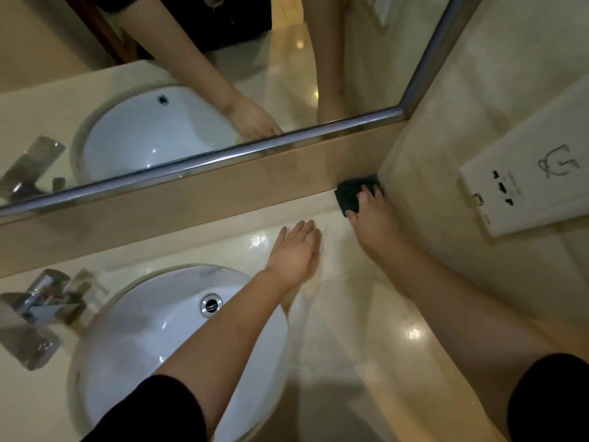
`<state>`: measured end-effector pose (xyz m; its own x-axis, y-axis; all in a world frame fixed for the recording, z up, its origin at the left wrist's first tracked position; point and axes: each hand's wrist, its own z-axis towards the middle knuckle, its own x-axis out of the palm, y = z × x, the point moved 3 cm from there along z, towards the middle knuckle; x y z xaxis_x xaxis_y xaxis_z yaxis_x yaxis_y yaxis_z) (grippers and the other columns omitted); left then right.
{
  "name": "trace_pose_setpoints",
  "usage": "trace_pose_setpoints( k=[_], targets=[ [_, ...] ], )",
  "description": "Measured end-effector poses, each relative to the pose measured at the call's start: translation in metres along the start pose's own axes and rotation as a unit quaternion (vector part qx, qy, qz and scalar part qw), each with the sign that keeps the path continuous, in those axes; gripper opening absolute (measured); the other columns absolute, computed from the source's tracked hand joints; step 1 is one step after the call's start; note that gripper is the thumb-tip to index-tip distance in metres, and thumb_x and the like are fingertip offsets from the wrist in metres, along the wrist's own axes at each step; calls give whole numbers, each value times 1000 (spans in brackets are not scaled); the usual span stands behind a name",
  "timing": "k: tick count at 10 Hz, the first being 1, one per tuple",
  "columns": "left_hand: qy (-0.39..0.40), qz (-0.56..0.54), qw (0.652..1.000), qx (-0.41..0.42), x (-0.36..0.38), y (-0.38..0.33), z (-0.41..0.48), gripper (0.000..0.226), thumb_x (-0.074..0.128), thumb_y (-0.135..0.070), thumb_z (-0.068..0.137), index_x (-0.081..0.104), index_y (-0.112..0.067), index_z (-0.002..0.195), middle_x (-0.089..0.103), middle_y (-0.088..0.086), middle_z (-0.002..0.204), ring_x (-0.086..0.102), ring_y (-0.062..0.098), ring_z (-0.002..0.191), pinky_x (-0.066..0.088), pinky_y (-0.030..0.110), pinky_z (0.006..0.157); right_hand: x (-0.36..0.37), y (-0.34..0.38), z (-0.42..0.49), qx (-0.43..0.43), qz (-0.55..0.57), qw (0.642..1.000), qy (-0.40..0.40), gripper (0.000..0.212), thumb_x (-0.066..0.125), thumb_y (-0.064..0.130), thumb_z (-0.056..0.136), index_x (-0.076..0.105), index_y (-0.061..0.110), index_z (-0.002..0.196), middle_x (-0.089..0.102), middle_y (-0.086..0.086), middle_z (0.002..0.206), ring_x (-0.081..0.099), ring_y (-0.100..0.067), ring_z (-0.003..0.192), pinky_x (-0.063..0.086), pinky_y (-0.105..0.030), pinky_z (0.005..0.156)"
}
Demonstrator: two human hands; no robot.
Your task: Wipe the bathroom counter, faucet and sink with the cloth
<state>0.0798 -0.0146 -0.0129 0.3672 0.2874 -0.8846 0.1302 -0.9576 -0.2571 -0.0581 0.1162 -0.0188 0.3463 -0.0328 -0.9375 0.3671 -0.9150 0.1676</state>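
Observation:
A dark cloth (350, 194) is pressed into the back right corner of the glossy beige counter (344, 314), where the backsplash meets the side wall. My right hand (371, 218) lies on the cloth, fingers spread over it. My left hand (296, 250) rests flat and open on the counter just right of the white oval sink (143, 339), holding nothing. The chrome faucet (38, 311) stands at the left edge of the view, beside the sink.
A mirror (191, 90) with a metal frame runs along the back above the backsplash. On the right wall is a white socket panel (522, 189). The sink has an overflow hole (211, 304) near its rim.

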Motion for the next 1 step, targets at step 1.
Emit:
trace_pose_setpoints(
  k=[1],
  targets=[
    [-7, -15, 1000, 2, -14, -2, -6, 51, 38, -24, 98, 30, -11, 146, 22, 6, 157, 23, 23, 143, 14, 41, 116, -12, 2, -12, -22, 5, 998, -57, 42, 48, 33, 97, 47, 12, 134, 43, -8, 145, 37, -26, 132, 31, -37, 108]
  ],
)
